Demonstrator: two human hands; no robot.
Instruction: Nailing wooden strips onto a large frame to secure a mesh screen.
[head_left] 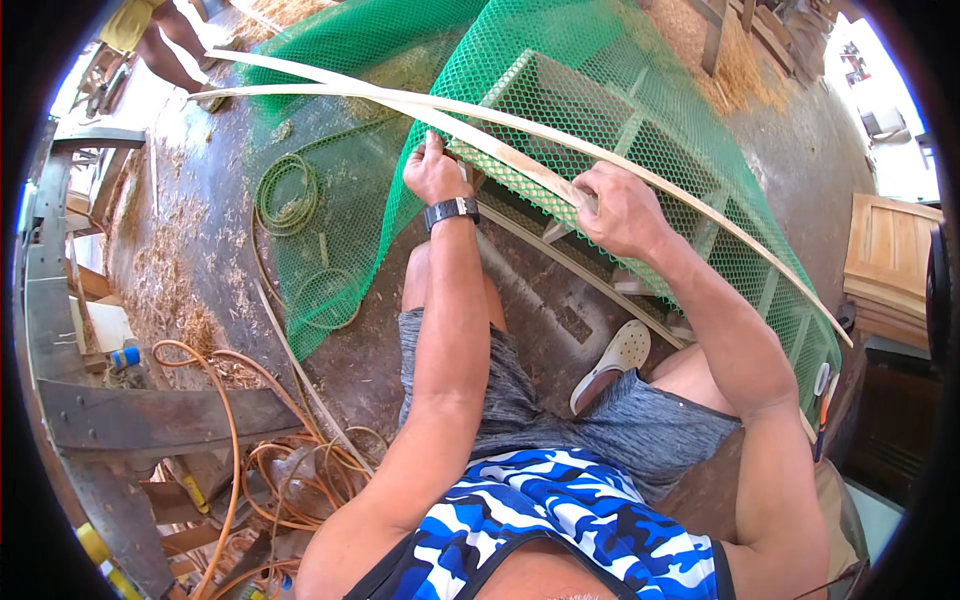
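With both the left hand point(436, 172) and right hand point(618, 208) clenched on the pale cane strip point(520, 162), it is probably best to press it flat along the green mesh point(560, 95) edge, keeping the bend gentle.

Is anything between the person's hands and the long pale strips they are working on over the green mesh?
Nothing visible. The left hand and right hand both already grip the long pale strips, which lie on the green mesh stretched over a wooden frame. The mesh is under the strips, not between them and the hands.
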